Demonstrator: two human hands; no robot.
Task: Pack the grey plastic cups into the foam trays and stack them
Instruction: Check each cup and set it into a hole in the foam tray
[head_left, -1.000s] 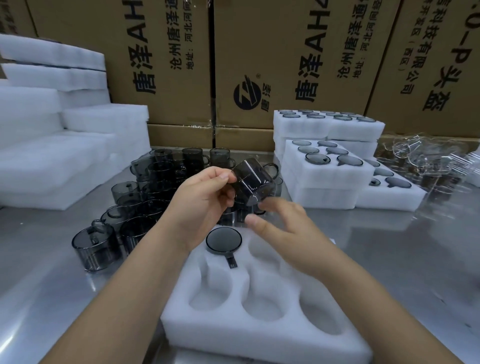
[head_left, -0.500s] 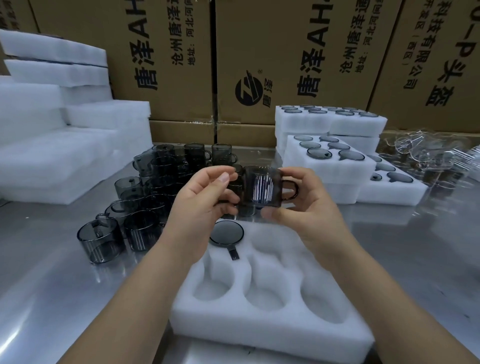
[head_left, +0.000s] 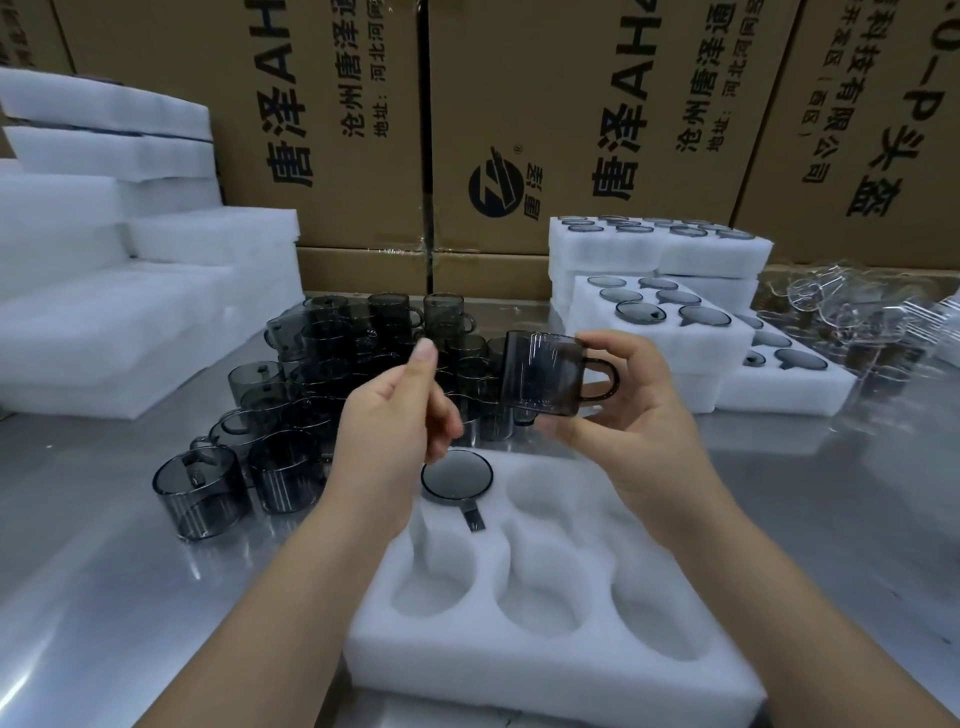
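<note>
My right hand (head_left: 628, 415) grips a grey plastic cup (head_left: 545, 371) by top and bottom, its handle pointing right, above the foam tray (head_left: 545, 654). My left hand (head_left: 395, 421) hovers just left of the cup with fingers loosely curled, holding nothing. One cup (head_left: 457, 475) sits upside down in the tray's far-left pocket; the other pockets are bare. Several loose grey cups (head_left: 291, 415) stand in a cluster on the metal table behind and left of the tray.
Stacked filled foam trays (head_left: 660, 322) stand at the back right, with clear plastic wrapping (head_left: 857, 317) beside them. Blank foam trays (head_left: 104, 291) are piled at the left. Cardboard boxes (head_left: 519, 130) wall off the back of the steel table (head_left: 104, 597).
My left hand has let go of the cup and drawn back to the left. My right hand now holds the cup alone, shifted slightly right.
</note>
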